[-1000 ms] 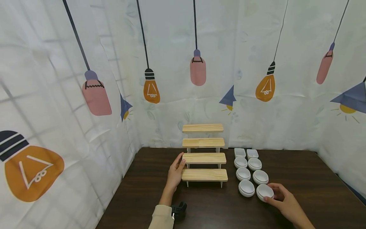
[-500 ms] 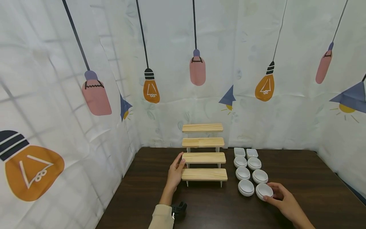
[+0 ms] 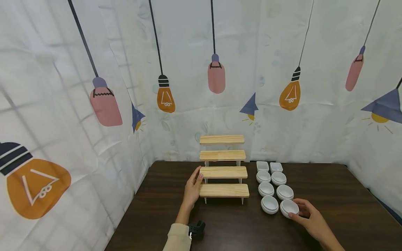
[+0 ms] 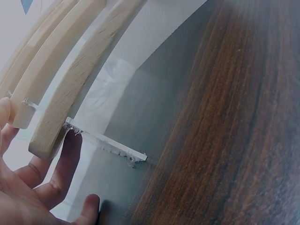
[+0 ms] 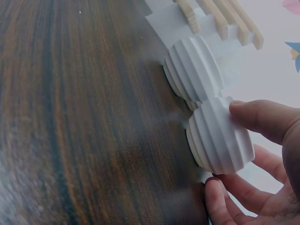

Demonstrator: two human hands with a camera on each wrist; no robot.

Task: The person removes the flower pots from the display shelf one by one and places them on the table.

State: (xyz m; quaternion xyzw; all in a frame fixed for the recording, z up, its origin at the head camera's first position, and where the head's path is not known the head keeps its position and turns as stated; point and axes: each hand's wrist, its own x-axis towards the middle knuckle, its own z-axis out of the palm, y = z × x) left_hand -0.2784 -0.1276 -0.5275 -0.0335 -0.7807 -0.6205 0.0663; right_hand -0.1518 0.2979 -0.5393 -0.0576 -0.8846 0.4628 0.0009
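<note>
All four steps of the wooden rack [image 3: 223,173] are bare — nothing placed yet. The nearest right bowl [image 3: 289,207] is gripped by curled right hand [image 3: 309,219] fingers on the surface; the left hand [image 3: 191,190], fingers straight, steadies the rack.

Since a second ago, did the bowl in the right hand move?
Yes. The white bowl held by the right hand slid a little away from the person, closer to the bowl behind it.

I am wearing a cream long sleeve [image 3: 177,238] on my left arm, ending at the wrist. A small black camera mount [image 3: 196,229] is sitting strapped beside that cuff. My left hand [image 3: 192,189] and right hand [image 3: 309,218] are wearing no gloves or rings.
</note>
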